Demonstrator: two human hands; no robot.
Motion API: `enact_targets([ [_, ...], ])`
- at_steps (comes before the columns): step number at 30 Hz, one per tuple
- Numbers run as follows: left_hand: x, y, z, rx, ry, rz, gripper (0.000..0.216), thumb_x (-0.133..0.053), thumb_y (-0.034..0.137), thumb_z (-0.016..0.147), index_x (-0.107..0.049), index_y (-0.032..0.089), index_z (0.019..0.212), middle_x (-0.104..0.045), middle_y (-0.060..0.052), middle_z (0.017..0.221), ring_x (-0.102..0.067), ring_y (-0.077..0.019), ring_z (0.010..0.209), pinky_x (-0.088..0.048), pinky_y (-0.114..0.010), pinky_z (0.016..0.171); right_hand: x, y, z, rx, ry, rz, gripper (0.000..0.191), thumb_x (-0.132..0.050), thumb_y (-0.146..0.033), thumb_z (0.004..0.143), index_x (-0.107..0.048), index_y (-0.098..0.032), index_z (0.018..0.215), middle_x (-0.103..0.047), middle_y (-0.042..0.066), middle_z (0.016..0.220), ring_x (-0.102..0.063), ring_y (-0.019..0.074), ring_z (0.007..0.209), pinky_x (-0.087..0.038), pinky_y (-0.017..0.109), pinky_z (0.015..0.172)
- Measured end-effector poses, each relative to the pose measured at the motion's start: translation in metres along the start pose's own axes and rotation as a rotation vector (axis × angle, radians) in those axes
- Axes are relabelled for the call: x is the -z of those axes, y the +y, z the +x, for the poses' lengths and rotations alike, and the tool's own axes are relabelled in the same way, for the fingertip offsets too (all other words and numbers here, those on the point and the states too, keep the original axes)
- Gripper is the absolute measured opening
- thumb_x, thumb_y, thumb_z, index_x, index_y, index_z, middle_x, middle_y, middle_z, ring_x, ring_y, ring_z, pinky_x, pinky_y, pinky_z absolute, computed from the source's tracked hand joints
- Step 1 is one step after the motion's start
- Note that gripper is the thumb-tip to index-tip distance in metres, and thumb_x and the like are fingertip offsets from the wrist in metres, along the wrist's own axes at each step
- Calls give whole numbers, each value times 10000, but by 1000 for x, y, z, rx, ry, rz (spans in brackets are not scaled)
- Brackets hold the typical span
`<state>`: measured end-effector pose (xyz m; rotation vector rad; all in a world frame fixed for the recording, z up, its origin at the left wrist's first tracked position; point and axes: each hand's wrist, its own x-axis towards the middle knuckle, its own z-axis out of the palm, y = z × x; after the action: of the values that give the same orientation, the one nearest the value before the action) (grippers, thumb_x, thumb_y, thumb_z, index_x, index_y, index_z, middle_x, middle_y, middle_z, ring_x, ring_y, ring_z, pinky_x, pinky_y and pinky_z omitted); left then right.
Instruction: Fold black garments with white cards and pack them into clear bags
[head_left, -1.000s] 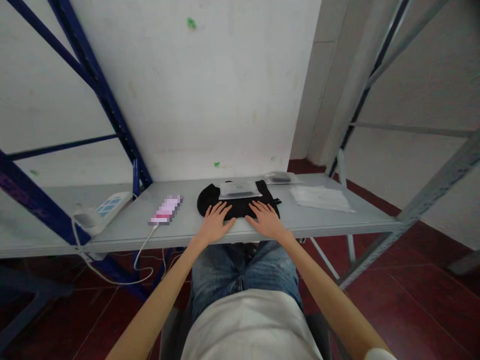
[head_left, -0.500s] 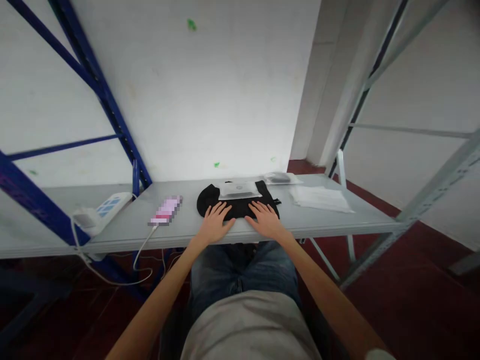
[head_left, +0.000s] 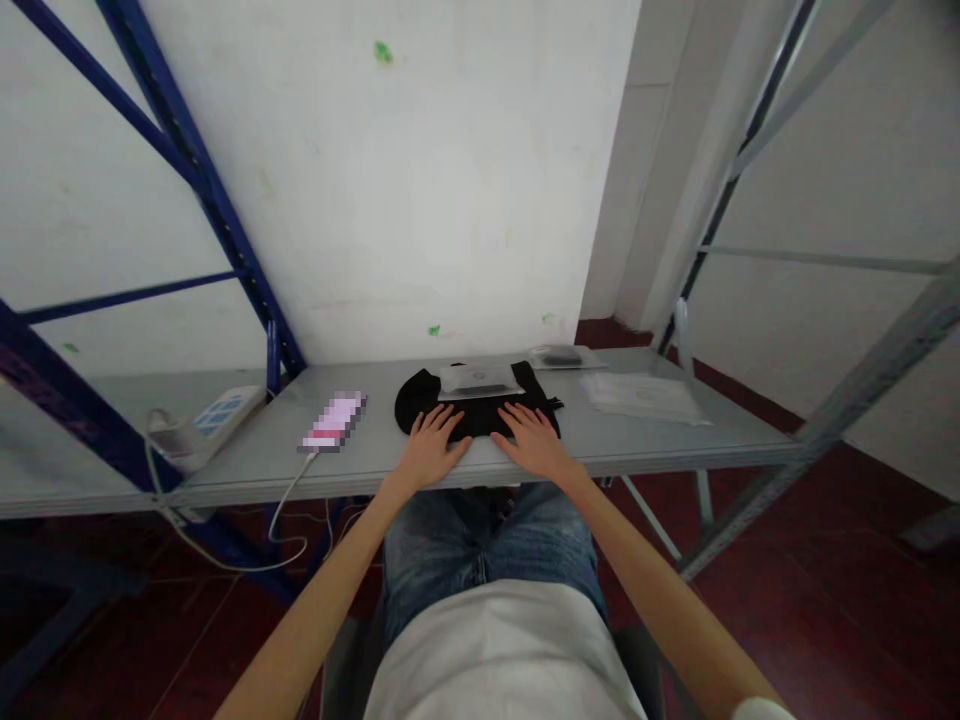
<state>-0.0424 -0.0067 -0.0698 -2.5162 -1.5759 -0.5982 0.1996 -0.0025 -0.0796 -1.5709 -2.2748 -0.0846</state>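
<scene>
Head view is showing me the left hand (head_left: 429, 449) and right hand (head_left: 534, 441) resting open, fingers spread, on the black cloth (head_left: 480, 417) at twelve o'clock. I am favouring light, even pressure, avoiding nudging the pale packet (head_left: 480, 378) at the cloth's twelve-o'clock side

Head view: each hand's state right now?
Left hand: open, fingers resting on black cloth, gripping nothing.
Right hand: open, fingers on same cloth, gripping nothing.

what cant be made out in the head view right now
In the head view:
Phone screen: masked by pixelation.
Parts of the black cloth: hidden by the left hand and right hand.
Plastic packet: its mark is too small to read.
White thing by right forearm: cut by bottom edge.
</scene>
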Motion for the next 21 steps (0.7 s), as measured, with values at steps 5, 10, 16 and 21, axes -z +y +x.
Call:
enact_targets([
  [5,2,1,0,-6,-2,-6,558,-454,516,1045,-520,248,1529,-486,-92,1624,-359,-288,1555,-242,-572,1290,1,-1,-1,-2,-2,8,620,-388,-532,1070,-469,-191,1581,-437,109,1651,-355,290,1547,-246,533,1270],
  [10,3,1,-1,-5,-12,-3,560,-445,519,1049,-517,243,1532,-478,-92,1629,-350,-289,1560,-251,-578,1286,2,-1,-1,-2,6,11,620,-394,-528,1067,-477,-184,1576,-441,111,1648,-360,294,1544,-245,534,1272],
  [16,2,0,-1,-15,-12,7,570,-445,527,1046,-506,254,1543,-475,-88,1632,-346,-292,1561,-247,-573,1287,0,-1,0,-4,5,14,614,-397,-526,1067,-479,-190,1574,-437,109,1651,-358,293,1545,-248,536,1272],
  [21,1,0,-1,-17,-3,5,572,-440,524,1045,-492,273,1557,-476,-82,1632,-350,-296,1559,-262,-573,1280,6,0,-2,-4,-17,26,607,-368,-520,1076,-464,-202,1584,-415,115,1663,-364,293,1545,-266,542,1267],
])
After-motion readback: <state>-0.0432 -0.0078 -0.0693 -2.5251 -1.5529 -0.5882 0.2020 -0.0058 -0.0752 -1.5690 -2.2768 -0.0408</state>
